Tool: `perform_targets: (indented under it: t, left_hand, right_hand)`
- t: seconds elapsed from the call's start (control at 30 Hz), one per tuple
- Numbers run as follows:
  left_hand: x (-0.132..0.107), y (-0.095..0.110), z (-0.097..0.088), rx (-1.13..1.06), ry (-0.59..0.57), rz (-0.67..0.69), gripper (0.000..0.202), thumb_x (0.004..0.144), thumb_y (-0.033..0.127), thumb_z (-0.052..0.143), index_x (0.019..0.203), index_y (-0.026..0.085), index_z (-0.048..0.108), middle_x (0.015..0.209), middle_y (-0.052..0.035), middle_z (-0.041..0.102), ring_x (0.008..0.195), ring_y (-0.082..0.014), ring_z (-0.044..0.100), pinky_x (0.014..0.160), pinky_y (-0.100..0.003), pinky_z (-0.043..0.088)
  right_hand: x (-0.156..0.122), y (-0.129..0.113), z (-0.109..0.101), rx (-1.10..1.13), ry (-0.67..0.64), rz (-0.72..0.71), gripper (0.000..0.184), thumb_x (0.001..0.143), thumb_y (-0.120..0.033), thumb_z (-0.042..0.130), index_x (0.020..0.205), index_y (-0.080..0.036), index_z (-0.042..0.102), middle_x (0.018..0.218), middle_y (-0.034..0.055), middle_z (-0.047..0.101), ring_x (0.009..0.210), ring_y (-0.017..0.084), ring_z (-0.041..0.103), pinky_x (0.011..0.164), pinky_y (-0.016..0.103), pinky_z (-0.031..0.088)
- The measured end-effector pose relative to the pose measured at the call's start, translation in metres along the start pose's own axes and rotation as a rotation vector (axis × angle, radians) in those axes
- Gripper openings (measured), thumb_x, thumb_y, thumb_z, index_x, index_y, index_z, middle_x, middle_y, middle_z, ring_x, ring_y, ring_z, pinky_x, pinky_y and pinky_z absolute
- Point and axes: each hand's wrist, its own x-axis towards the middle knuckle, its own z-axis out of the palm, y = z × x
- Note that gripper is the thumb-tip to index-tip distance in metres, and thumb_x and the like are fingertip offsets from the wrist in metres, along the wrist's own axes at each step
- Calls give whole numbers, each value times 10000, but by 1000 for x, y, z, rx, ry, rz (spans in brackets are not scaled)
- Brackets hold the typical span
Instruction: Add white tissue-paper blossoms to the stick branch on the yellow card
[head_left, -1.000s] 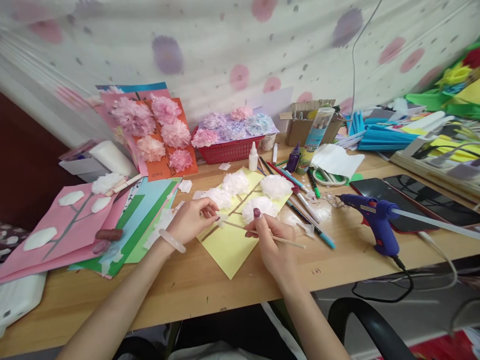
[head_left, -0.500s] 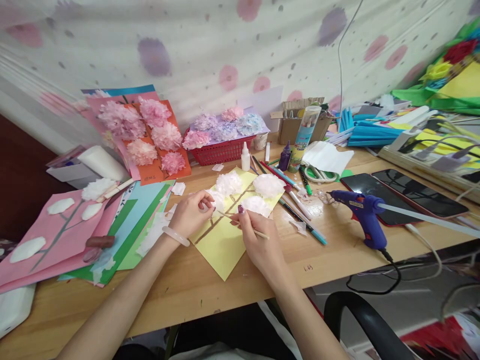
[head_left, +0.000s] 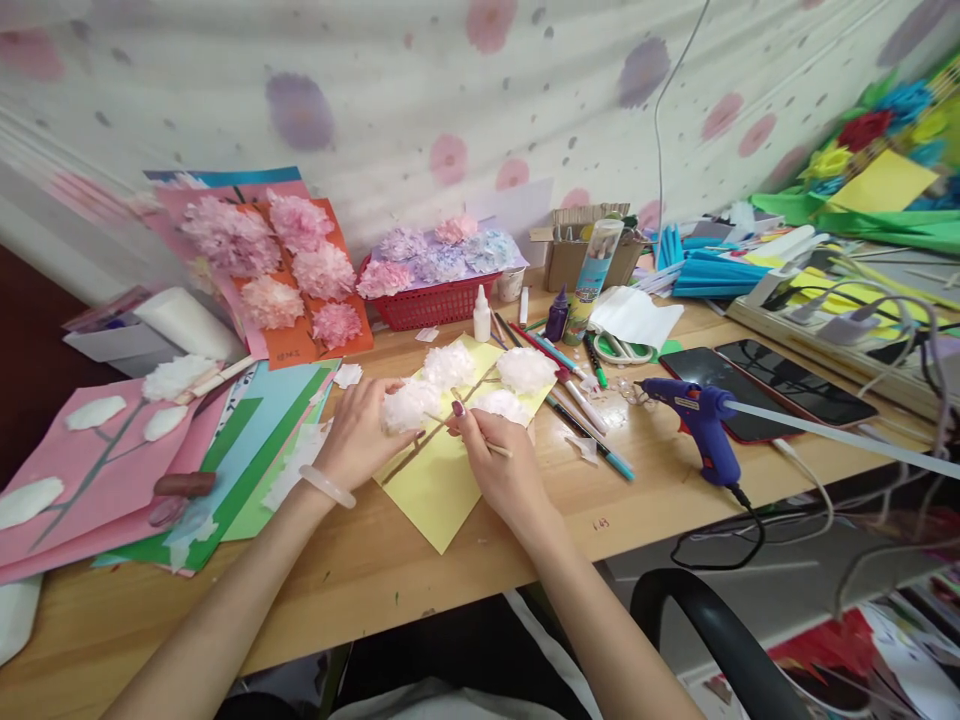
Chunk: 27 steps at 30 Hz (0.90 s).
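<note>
A sheet of yellow paper [head_left: 442, 510] lies askew on the table, with a brown branch painted across it. Fluffy white paper flowers [head_left: 526, 370] sit along that branch. My left hand [head_left: 360, 430] is around the leftmost white paper flower [head_left: 409, 405], thumb at its lower edge and fingers at its upper left. Pinched in my right hand [head_left: 501, 470] is a thin wooden stick [head_left: 499, 450]; its tip points left toward that same flower. Whether the tip touches the flower, I cannot tell.
Pens [head_left: 596, 410], a white glue bottle [head_left: 481, 315] and a red basket [head_left: 435, 305] of paper flowers stand behind. On the right are a blue glue gun [head_left: 701, 420] and two dark-screened devices [head_left: 795, 375]. Pink paper [head_left: 90, 450] and coloured sheets lie left.
My left hand has gone from a pinch beside the stick's tip to spread fingers around the leftmost flower. The stick remains in my right hand. The view has shifted slightly.
</note>
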Motion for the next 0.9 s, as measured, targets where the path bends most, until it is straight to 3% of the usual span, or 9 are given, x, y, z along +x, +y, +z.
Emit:
perform_targets:
  t: [0.1,0.2,0.33,0.53,0.9]
  left_hand:
    - [-10,-8,3,134,-39,-102,850,644,521,730,1346,166,409,1339,-183,514,1258,-389,432,1011,-505,333]
    - [-14,-13,7,164,-151,-212,1015,644,579,713,1453,162,265,1441,-212,441,1324,-434,355,1014,-537,293]
    - [-12,-16,8,137,-249,-259,1042,659,598,687,1482,173,209,1448,-221,455,1335,-450,335,992,-554,276]
    - [-11,-21,9,114,-232,-230,1061,660,605,676,1496,183,178,1430,-222,480,1340,-431,355,1003,-550,256]
    - [-13,-18,8,103,-242,-279,1040,651,625,660,1485,209,198,1436,-202,476,1287,-443,418,994,-539,274]
  right_hand:
    - [1,-2,1,6,8,3,530,969,-513,367,683,-187,672,669,49,684,676,181,625,620,256,403]
    - [5,-4,1,-9,19,8,520,963,-505,384,675,-191,682,669,46,690,671,179,628,614,255,404]
    - [22,-5,1,7,8,73,499,945,-511,410,704,-191,706,689,52,714,645,175,642,601,259,423]
    - [52,4,7,139,-24,150,502,914,-512,427,661,-168,690,657,63,721,513,142,609,538,250,460]
    - [28,4,-12,389,79,161,518,886,-548,461,662,-142,691,599,82,710,483,137,600,487,233,433]
